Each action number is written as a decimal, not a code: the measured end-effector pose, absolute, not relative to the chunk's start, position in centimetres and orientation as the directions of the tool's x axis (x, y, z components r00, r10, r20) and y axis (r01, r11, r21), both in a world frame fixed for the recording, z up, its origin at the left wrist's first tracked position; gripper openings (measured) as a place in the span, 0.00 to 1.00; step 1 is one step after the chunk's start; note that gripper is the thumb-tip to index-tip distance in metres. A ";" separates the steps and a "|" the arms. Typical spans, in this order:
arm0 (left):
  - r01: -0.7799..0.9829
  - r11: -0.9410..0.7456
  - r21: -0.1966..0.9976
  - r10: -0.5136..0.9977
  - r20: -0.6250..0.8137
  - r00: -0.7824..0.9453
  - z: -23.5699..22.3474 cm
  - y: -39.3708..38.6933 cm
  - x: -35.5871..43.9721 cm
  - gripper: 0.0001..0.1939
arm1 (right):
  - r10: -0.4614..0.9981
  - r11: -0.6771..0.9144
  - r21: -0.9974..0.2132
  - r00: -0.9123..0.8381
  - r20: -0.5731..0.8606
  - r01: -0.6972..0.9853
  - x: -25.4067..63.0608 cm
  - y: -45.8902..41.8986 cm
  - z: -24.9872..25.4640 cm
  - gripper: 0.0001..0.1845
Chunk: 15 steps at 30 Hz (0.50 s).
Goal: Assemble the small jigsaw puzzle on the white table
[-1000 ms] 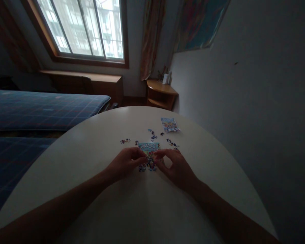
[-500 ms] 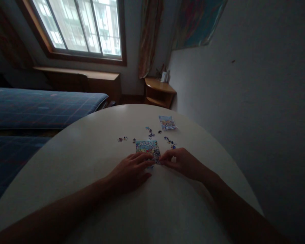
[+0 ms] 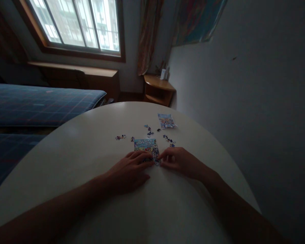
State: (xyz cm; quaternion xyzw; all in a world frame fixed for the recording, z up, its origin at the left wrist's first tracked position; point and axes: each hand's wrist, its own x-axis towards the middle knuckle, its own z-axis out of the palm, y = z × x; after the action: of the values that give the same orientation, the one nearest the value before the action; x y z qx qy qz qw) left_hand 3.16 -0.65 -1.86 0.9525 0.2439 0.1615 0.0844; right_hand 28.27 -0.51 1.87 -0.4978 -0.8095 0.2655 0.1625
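A partly assembled jigsaw puzzle with colourful print lies flat on the white table, its near part covered by my left hand. That hand rests palm down, fingers stretched over the puzzle's lower edge. At the lower right corner, my right hand has thumb and index finger bent around a small puzzle piece; the fingertips partly hide it. Beyond the puzzle lie loose pieces, and more loose pieces are scattered to its right. Another few pieces sit to the left.
A printed picture packet lies farther back on the round white table. Left of the table is a bed with a blue plaid mattress. A wooden corner shelf stands behind, and a wall runs along the right.
The view has tilted slightly, so the scene sits a little higher. My right fingertips have shifted slightly at the puzzle's lower right corner, showing more of it. My left hand stays on the puzzle.
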 end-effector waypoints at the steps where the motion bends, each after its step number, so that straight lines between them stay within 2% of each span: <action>1: 0.436 -0.867 0.241 0.491 0.264 0.830 -1.8 -0.7 3.1 0.25 | 0.890 0.372 -0.584 -0.456 0.003 0.721 28.3 -0.5 1.9 0.08; 9: 0.436 -0.868 0.240 0.488 0.246 0.837 -1.6 -0.8 3.1 0.24 | 0.879 0.406 -0.537 -0.477 0.008 0.739 28.6 -0.6 2.0 0.03; 15: 0.439 -0.870 0.223 0.486 0.241 0.840 -1.7 -0.7 3.0 0.24 | 0.862 0.440 -0.519 -0.507 0.015 0.733 28.5 -0.7 2.1 0.05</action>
State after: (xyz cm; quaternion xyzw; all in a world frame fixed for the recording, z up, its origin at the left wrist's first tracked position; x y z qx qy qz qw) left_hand 3.04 -0.72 -1.70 0.9558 0.2420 0.1465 0.0798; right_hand 28.46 -0.68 2.15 -0.4765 -0.8369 0.2303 0.1400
